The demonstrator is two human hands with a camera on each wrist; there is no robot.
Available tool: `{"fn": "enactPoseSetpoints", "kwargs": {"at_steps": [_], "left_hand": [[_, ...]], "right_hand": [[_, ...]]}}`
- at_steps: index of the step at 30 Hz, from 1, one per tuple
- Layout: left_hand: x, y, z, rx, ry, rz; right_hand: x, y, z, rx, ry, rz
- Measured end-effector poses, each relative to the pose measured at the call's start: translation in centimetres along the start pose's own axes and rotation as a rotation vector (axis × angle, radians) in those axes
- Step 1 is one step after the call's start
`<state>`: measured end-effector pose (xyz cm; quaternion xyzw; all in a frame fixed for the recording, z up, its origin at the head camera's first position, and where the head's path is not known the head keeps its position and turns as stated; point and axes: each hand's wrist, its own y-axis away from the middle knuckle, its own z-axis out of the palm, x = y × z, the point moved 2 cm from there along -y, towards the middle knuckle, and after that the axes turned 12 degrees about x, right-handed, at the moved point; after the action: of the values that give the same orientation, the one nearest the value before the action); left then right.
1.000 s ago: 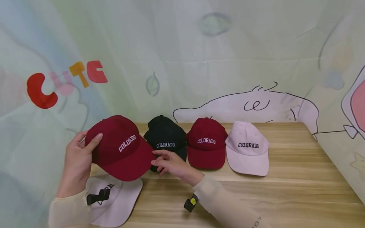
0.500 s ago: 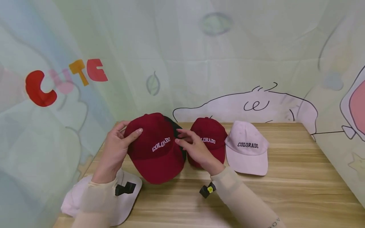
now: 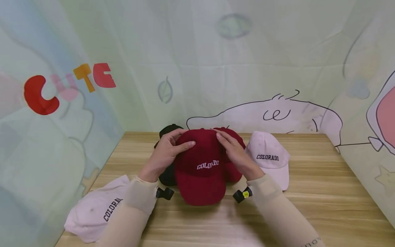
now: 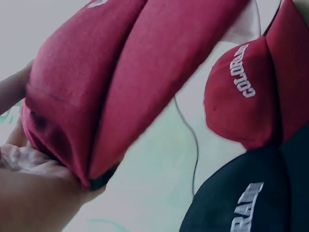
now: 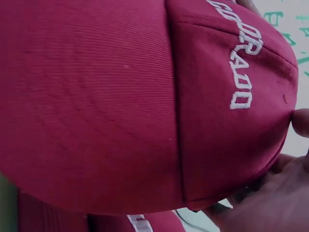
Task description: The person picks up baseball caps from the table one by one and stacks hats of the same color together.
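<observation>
A dark red baseball cap [image 3: 200,187] with white COLORADO lettering is held up between both hands, brim toward me. My left hand [image 3: 163,156] grips its left side, thumb on the front of the crown and fingers behind. On the other side my right hand [image 3: 239,156] holds the crown's edge; in the right wrist view its thumb [image 5: 300,123] touches the crown and the fingers go behind. Behind the held cap stand a black cap [image 3: 168,176] and a second red cap [image 3: 236,173], both partly hidden.
A pale pink cap [image 3: 266,151] with black lettering stands at the right end of the row. Another pale cap [image 3: 89,214] lies turned at the table's near left, partly under my left sleeve. Printed cloth [image 3: 148,68] surrounds the wooden table [image 3: 324,192].
The held red cap has moved rightward, from above the near-left pale cap to in front of the black and second red caps. My right hand has come onto its right side.
</observation>
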<state>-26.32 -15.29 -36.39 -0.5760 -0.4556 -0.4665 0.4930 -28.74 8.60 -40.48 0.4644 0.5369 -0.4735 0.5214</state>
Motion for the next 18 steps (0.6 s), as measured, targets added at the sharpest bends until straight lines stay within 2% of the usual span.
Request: {"fn": "enactPoseSetpoints", "kwargs": {"at_steps": [4,8,11,15,18], "left_hand": [[-0.7,-1.4,1.4,-0.050,0.018,0.001],[-1.6,-2.9,2.7,-0.064,0.041,-0.025],[-2.4,-4.0,3.5,-0.017,0.049,-0.049],[-3.5,-5.5,4.4,0.058,0.039,-0.063],[-4.2,-6.4,4.9,0.070,0.026,-0.054]], "right_hand": [[0.1,-0.2,-1.9,-0.001,-0.127,0.047],[0.1,-0.4,-3.7,-0.004,-0.203,0.016],[0.0,-0.5,-4.8,0.025,-0.200,-0.014],[0.1,-0.8,-5.8,0.115,-0.176,-0.025],[0.3,-1.0,-6.4,0.186,-0.129,-0.022]]}}
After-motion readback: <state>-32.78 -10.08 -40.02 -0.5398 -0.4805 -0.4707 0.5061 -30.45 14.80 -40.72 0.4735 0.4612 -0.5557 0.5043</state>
